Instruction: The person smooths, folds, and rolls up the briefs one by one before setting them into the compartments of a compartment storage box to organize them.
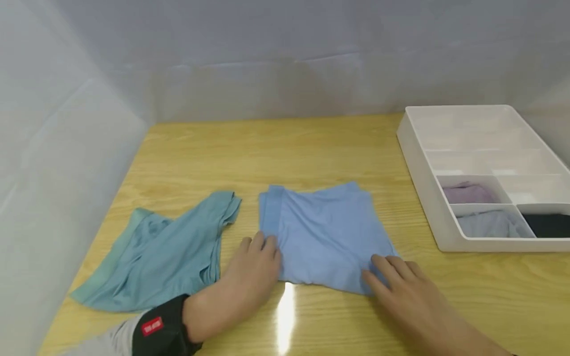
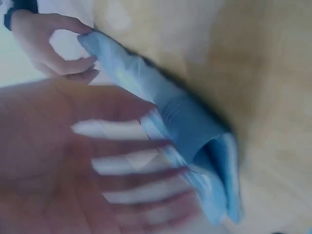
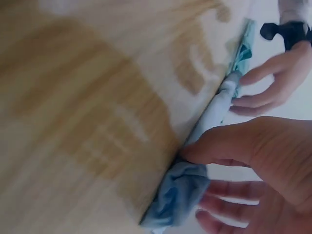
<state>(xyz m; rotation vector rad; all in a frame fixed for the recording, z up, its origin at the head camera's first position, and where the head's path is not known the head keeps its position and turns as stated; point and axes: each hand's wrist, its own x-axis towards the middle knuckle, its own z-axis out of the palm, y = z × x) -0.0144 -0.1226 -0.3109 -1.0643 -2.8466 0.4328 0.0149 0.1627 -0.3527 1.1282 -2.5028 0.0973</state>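
In the head view, a light blue pair of underpants (image 1: 327, 232) lies folded on the table, waistband to the left. My left hand (image 1: 256, 267) rests its extended fingertips on the near part of that waistband. Its fingers are spread beside the blue cloth (image 2: 187, 126) in the left wrist view. My right hand (image 1: 403, 287) touches the near right corner with thumb and fingertips. The right wrist view shows the right thumb (image 3: 219, 144) against the bunched blue edge (image 3: 178, 190), the fingers loosely extended beyond. Left of the left hand lies a teal pair of underpants (image 1: 169, 257), creased.
A white divided storage box (image 1: 420, 183) stands at the right. Its near compartments hold a purple cloth (image 1: 469, 193), a grey cloth (image 1: 494, 224) and a black cloth (image 1: 547, 225). Pale sheeting (image 1: 267, 89) hangs behind the wooden table (image 1: 276, 148) and along its left side.
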